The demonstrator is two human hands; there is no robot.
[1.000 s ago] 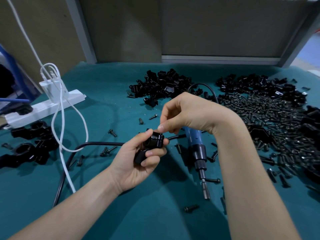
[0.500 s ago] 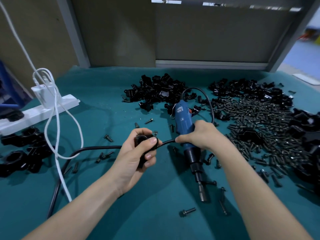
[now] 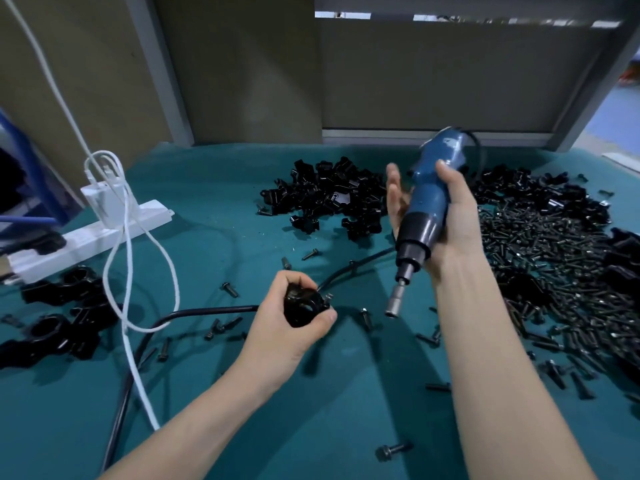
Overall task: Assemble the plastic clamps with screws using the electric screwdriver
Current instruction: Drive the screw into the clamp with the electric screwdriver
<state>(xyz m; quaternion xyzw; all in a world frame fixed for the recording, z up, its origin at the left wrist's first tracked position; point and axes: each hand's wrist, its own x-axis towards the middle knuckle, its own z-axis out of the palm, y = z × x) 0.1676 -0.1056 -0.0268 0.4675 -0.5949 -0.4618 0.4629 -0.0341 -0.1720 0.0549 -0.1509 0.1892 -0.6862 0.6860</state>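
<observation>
My left hand (image 3: 284,327) grips a black plastic clamp (image 3: 304,304) just above the teal table, a screw standing in its top. My right hand (image 3: 446,223) holds the blue electric screwdriver (image 3: 424,216) lifted off the table and tilted, thumb round the body, fingers behind it partly spread. Its metal bit (image 3: 394,304) points down-left and hangs a short way right of the clamp, apart from it. A pile of black clamp parts (image 3: 325,195) lies behind, and a broad heap of black screws (image 3: 540,265) spreads to the right.
A white power strip (image 3: 90,233) with a charger and looping white cable (image 3: 138,271) sits at the left. Assembled black clamps (image 3: 59,317) lie at the left edge. The screwdriver's black cord (image 3: 194,311) crosses the table. Loose screws (image 3: 393,451) are scattered in front. A wall panel closes the back.
My right hand left the clamp, gripped the screwdriver lying on the table and lifted it, bit now near the clamp. My left hand kept hold of the clamp.
</observation>
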